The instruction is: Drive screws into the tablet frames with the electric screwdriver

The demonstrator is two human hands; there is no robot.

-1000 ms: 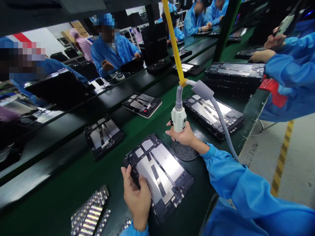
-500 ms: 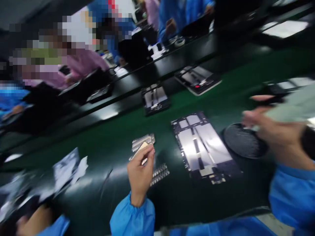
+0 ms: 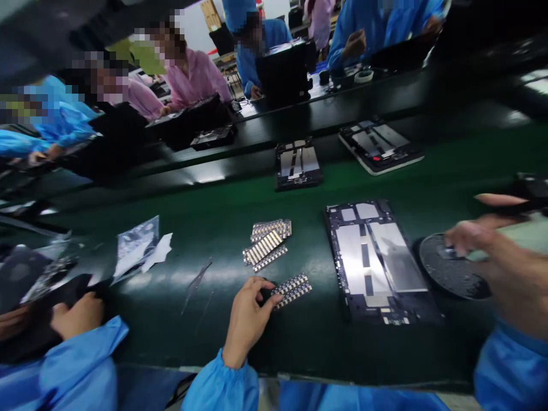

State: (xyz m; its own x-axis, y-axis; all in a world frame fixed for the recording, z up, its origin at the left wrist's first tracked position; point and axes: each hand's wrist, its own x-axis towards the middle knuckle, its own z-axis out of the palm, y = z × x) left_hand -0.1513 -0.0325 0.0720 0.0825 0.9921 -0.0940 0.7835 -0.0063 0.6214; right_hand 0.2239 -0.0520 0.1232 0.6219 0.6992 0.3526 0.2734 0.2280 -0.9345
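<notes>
My left hand (image 3: 247, 317) rests on the green belt, its fingertips pinched on the near end of a small strip of metal parts (image 3: 294, 287). Two more such strips (image 3: 266, 244) lie just beyond it. To the right lies an open tablet back (image 3: 377, 260), with silver plates inside a dark frame. My right hand (image 3: 488, 251) is blurred at the right edge. It is closed around a pale tool (image 3: 516, 234) over a round black dish (image 3: 449, 275).
Two other open tablets (image 3: 298, 164) (image 3: 379, 146) lie farther along the belt. Foil bags (image 3: 137, 246) and tweezers (image 3: 196, 282) lie to the left. A co-worker's hand (image 3: 77, 315) in a blue sleeve is at lower left. Several people work across the line.
The view has swung left. My left hand left the tablet, lifted a strip, and now sits lower on the nearest strip. My right hand with the tool moved to the right edge.
</notes>
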